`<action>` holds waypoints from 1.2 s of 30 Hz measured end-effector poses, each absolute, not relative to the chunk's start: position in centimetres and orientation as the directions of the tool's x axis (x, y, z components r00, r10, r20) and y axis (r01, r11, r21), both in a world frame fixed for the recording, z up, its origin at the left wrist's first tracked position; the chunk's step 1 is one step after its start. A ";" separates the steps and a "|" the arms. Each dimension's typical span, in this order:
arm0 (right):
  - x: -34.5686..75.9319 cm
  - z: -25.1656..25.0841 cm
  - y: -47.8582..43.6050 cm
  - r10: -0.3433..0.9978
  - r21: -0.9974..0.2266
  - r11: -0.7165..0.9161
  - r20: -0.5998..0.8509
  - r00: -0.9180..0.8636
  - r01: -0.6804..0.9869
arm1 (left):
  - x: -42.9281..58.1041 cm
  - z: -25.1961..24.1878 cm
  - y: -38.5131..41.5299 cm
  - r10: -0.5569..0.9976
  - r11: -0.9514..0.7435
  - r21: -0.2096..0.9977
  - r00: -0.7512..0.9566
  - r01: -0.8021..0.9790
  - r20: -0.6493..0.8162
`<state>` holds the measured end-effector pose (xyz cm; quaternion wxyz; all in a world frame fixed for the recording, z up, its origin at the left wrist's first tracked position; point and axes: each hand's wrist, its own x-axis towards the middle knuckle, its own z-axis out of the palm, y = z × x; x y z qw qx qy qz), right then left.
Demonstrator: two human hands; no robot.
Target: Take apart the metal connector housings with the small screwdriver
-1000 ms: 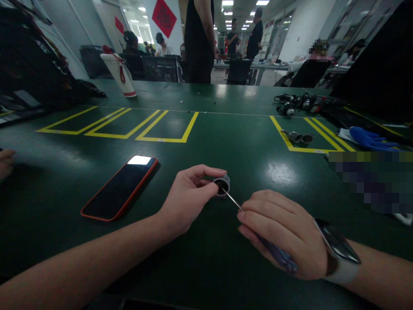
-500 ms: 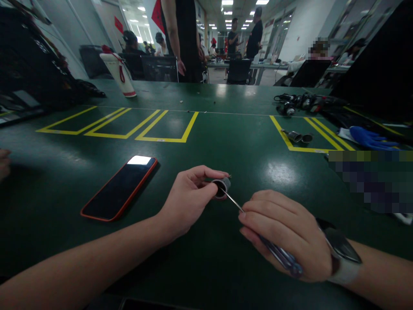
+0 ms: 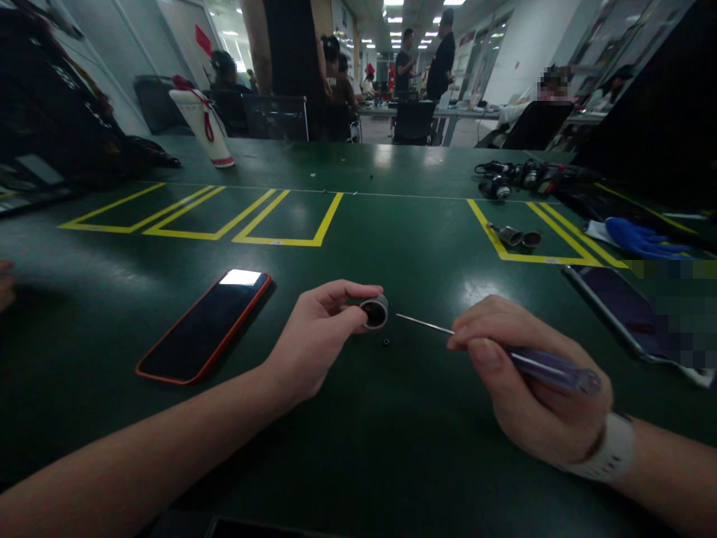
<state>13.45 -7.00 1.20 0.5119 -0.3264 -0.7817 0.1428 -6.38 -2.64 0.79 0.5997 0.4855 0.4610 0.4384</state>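
Observation:
Between thumb and fingers, my left hand (image 3: 319,329) pinches a small grey hollow metal cylinder (image 3: 382,308), its dark open end facing me. My right hand (image 3: 532,373) is closed around the clear purplish handle of a screwdriver (image 3: 552,371). Its thin shaft points left, and the tip stands just right of the cylinder, apart from it. On the table below the cylinder lies a tiny dark nut-like ring (image 3: 386,342), touched by neither hand. A phone in a red case (image 3: 207,329) lies flat to the left of my left hand.
Yellow tape outlines (image 3: 277,241) mark the green table (image 3: 358,463). Two metal cylindrical parts (image 3: 520,237) lie inside the right outline. Farther right are a blue glove (image 3: 644,237) and another phone (image 3: 621,306). A white cup (image 3: 207,131) stands back left; dark cabled parts (image 3: 515,178) lie back right.
The screwdriver tip has come out of the cylinder and moved right, with my right hand turned over more. A tiny ring now shows on the table. My left hand shifted slightly left.

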 end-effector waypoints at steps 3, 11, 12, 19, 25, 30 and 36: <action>13.1 0.3 -6.2 0.787 -0.696 0.613 0.581 -0.209 0.375 | -6.4 0.8 -2.4 0.981 0.121 0.989 0.164 -0.087 -0.106; 13.1 -1.0 -4.6 0.880 -0.780 0.473 0.401 -0.253 0.409 | -6.8 0.6 -2.2 0.977 0.127 0.987 0.182 -0.097 -0.108; 13.1 -1.1 -4.6 0.878 -0.776 0.477 0.401 -0.260 0.413 | -6.8 0.6 -2.2 0.978 0.128 0.987 0.181 -0.099 -0.109; 12.9 -0.8 -4.7 0.866 -0.741 0.495 0.374 -0.333 0.454 | -6.6 0.7 -2.3 0.977 0.131 0.986 0.180 -0.103 -0.111; 13.3 0.0 -4.7 0.917 -0.792 0.383 0.263 -0.301 0.476 | -6.7 0.6 -2.2 0.974 0.165 0.980 0.176 -0.109 -0.145; 13.3 -1.3 -4.4 0.949 -0.950 0.273 0.240 -0.205 0.153 | -6.7 0.6 -2.2 0.973 0.194 0.973 0.150 -0.123 -0.175; 13.6 -1.1 -5.3 0.787 -0.788 0.612 0.598 -0.152 0.072 | -6.8 0.6 -2.2 0.967 0.203 0.974 0.175 -0.105 -0.183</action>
